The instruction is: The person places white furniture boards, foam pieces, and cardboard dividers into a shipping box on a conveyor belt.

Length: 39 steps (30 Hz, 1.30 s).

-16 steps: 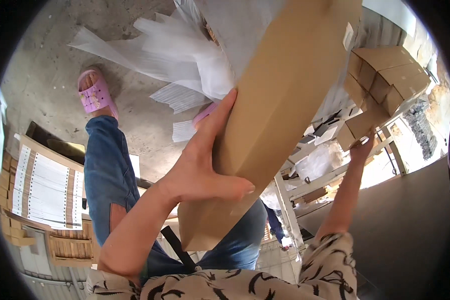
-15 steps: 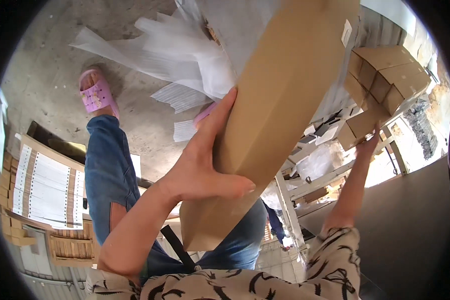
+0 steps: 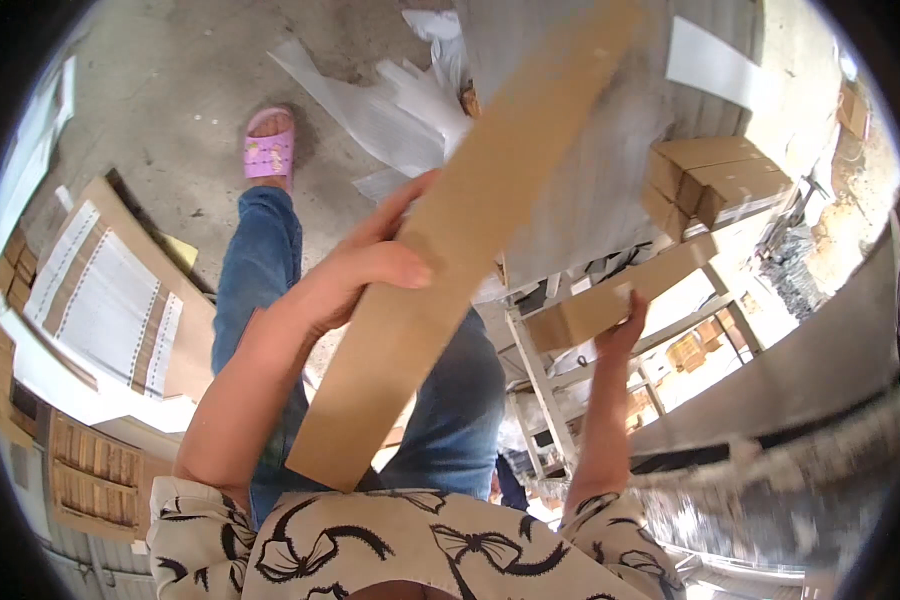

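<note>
A long, narrow brown cardboard box (image 3: 460, 235) slants across the middle, its near end above my lap and its far end blurred. My left hand (image 3: 375, 250) grips its left side, thumb across the top face and fingers hidden partly behind the edge. To the right, my right hand (image 3: 622, 325) is closed around a second, smaller long cardboard box (image 3: 625, 292), with the thumb on its near side. Beyond that hand, more brown cardboard boxes (image 3: 715, 180) sit together on the grey work surface (image 3: 590, 190).
Crumpled white foam sheeting (image 3: 400, 115) lies on the concrete floor, near my foot in a pink slipper (image 3: 268, 155). At the left stands a large carton of white strips (image 3: 105, 290). A pale metal frame (image 3: 545, 390) rises at the right, beside a dark panel (image 3: 770, 390).
My right hand has drawn back toward me from the group of boxes with the smaller box. The long box in my left hand has turned and shifted left, and the view has swung.
</note>
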### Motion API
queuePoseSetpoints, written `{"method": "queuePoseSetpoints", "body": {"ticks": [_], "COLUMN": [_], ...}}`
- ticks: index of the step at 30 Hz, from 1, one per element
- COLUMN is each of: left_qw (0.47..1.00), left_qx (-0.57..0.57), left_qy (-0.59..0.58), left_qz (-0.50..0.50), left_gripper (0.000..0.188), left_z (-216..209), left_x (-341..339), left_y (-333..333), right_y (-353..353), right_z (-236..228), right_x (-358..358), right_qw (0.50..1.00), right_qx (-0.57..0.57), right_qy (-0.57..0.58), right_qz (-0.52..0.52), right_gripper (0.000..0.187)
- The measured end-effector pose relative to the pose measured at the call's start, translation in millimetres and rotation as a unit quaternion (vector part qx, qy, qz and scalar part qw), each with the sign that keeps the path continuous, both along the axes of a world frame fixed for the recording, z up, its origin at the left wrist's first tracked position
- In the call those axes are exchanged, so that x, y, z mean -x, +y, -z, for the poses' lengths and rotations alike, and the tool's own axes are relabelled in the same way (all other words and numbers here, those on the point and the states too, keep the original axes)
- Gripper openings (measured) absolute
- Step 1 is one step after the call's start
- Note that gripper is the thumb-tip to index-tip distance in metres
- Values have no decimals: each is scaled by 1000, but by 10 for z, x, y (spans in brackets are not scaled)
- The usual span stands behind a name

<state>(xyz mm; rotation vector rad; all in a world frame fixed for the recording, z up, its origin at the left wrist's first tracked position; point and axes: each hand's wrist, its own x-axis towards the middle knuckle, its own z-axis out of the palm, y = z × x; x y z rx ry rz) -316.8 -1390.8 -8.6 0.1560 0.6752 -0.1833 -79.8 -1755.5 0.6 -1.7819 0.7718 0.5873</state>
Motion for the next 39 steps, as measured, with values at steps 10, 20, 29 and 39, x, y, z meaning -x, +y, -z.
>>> {"method": "queuePoseSetpoints", "body": {"ticks": [10, 20, 29, 39], "left_qw": [945, 834, 862, 868], "left_qx": [-146, -347, -294, -289], "left_qy": [134, 115, -79, -249], "left_qz": [-259, -414, -404, -317], "left_gripper": [65, 65, 59, 60], "left_z": [-1886, -3320, -3763, -4852], "left_x": [1918, 3347, 2584, 783], "left_y": [1304, 2103, 2697, 3184], "right_y": [1334, 3053, 2703, 2537], "right_z": [-2237, -4965, -6423, -6371], "right_x": [1128, 1370, 963, -196], "right_qw": [906, 735, 822, 860], "right_qx": [-91, -269, -402, -297], "right_qy": [343, 156, -261, -406], "right_qz": [-232, -602, -306, -92], "right_gripper": [47, 80, 80, 55]}}
